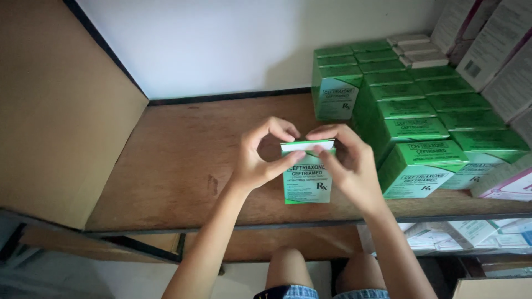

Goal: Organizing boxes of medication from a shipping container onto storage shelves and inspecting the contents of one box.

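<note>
Nearest to us, our bare knees show below the front edge of the wooden shelf (pixel 183 166), and our two forearms reach up over it. Our left hand (pixel 256 160) curls round the left side of a small green-and-white carton (pixel 306 180), thumb laid across its front near the top, the forefinger arched over to the top flap. Our right hand (pixel 346 160) mirrors it on the right side, fingertips pinching the white top flap, which stands partly raised. The carton stands upright on the shelf, near its front edge, between both hands.

We judge the carton light and thin-walled: stiff enough to hold by its side panels, but easy to dent if squeezed hard, and the flap will crease if bent off its fold. The side panels, low down, look like the safest hold while the fingertips work the flap.

Further back and to the right sits a stack of matching green cartons (pixel 410 127), packed in touching rows. Beyond them, white boxes with pink edging (pixel 487 50) lean against the pale wall. To the left a brown cardboard panel (pixel 55 111) stands upright.
</note>
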